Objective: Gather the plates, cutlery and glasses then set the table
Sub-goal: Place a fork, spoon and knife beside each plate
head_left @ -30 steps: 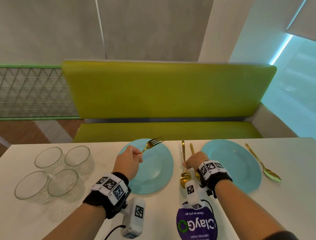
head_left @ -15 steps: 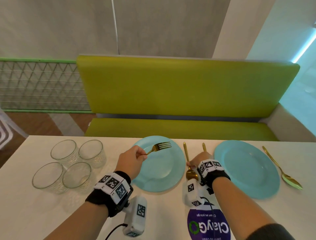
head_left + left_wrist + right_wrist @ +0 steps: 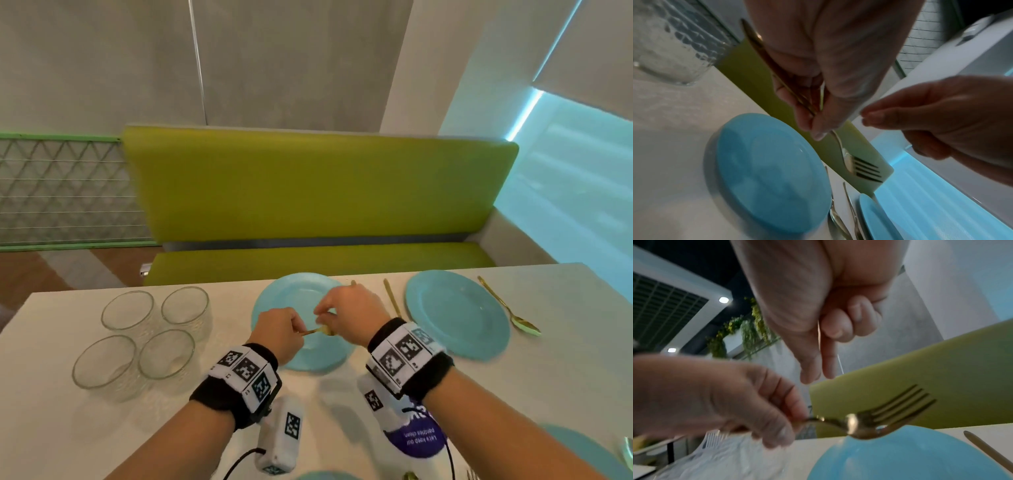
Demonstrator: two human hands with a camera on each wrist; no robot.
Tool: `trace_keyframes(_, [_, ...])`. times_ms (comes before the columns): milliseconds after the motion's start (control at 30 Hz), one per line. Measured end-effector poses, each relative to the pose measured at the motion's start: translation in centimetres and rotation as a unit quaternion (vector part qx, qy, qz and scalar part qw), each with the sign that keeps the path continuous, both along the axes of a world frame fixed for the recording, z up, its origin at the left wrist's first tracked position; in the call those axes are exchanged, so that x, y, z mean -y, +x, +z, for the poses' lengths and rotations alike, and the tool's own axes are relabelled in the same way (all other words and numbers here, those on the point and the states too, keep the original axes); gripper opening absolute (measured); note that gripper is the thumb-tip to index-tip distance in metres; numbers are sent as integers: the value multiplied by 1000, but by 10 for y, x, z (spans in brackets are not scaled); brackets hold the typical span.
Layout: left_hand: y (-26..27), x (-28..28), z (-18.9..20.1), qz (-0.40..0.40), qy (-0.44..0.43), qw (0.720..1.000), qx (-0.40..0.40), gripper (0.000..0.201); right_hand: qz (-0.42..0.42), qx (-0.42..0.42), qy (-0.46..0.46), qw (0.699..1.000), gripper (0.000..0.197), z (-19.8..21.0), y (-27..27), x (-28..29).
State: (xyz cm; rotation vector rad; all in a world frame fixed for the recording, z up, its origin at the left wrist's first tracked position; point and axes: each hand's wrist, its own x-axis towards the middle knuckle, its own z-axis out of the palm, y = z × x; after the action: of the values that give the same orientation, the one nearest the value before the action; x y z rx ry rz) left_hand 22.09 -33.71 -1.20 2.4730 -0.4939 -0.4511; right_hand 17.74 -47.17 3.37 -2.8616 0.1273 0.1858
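My left hand (image 3: 279,330) pinches gold fork (image 3: 869,420) by handle, tines raised over left blue plate (image 3: 294,298). My right hand (image 3: 349,313) just beside fork head, thumb and forefinger extended, other fingers curled; grasp on anything I cannot tell. Knife (image 3: 392,298) lies in gap between left blue plate and right blue plate (image 3: 455,315); spoon (image 3: 507,308) near right edge. Four glasses (image 3: 150,329) clustered at left. White surface (image 3: 565,359); green bench (image 3: 318,192) beyond far edge, grey wall behind.
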Motion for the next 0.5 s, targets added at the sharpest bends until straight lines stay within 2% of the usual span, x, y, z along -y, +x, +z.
trace_keyframes(67, [-6,-14,7,-26,19,999,17,21,18,-36,-36,999,24,-4,-10,-28])
trace_keyframes(300, [-12,-106,27,-126,51,990,33,36,28,-69,-21,997,22,-9,-23,-130])
trace_keyframes(400, [-6,-149,34,-122,48,990,45,41,-24,-58,36,997,18,-13,-20,-163])
trace_keyframes(500, [7,-185,46,-104,38,989,98,39,-127,-47,111,985,17,-20,-12,-175])
